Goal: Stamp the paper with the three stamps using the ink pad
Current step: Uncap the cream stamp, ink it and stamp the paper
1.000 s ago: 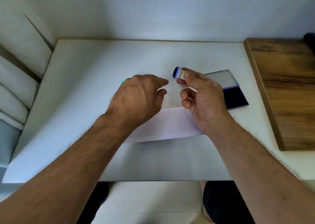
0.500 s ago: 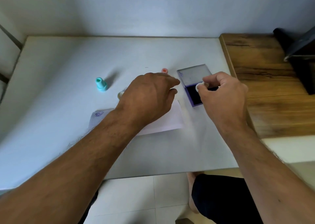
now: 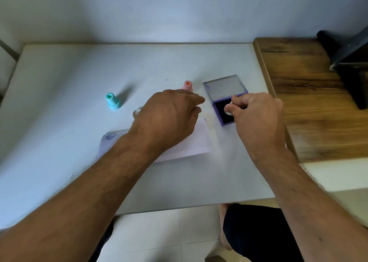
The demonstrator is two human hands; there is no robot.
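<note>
**Stamp down on the ink**

The right hand [image 3: 256, 120] pinches a white stamp [image 3: 228, 112], face down in the open purple ink pad [image 3: 223, 120], inking, by the look of it. The left hand [image 3: 169, 118] hovers over the paper [image 3: 199, 142]; its fingers are hidden, so grip unclear. One mark [image 3: 111, 136] shows. Next: lift, carry to bare paper, press squarely. Teal stamp [image 3: 113, 101] and pink stamp [image 3: 187, 85] wait.

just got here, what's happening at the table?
A person is inking a white stamp: the right hand pinches it against the open purple ink pad. The left hand rests over the paper, which already bears one round print. A teal stamp and a pink stamp stand nearby.
</note>
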